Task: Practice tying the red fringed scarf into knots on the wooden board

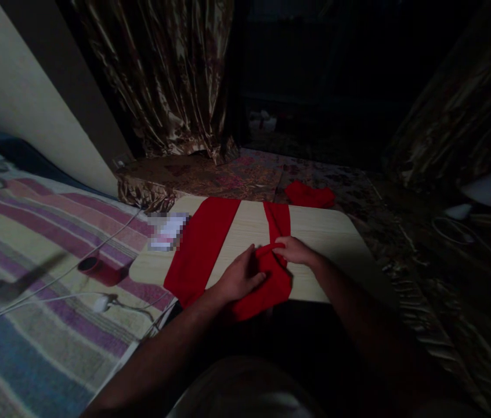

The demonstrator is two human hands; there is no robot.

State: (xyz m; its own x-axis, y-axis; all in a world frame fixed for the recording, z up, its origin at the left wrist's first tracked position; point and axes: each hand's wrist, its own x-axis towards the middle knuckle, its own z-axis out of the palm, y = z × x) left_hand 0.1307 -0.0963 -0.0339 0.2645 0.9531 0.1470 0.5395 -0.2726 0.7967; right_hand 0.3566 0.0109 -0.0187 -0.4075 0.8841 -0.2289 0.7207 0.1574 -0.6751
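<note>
A long red cloth [204,241] lies across a pale wooden board [241,226], with its near part hanging over the front edge. On the near fold rests my left hand [241,276], its fingers stretched out and the thumb apart. My right hand [295,251] pinches the upper edge of the same cloth, where it is bunched into a small fold. A narrower strip of red cloth runs from there to the board's far edge. What lies under my left palm is hidden.
A blurred-out white item [168,232] lies on the board's left end. Beside the board, a dark red cylinder [104,271] and white cables with a plug [101,303] lie on a striped blanket [54,232]. More red cloth [310,194] lies beyond, near a shiny curtain [176,75].
</note>
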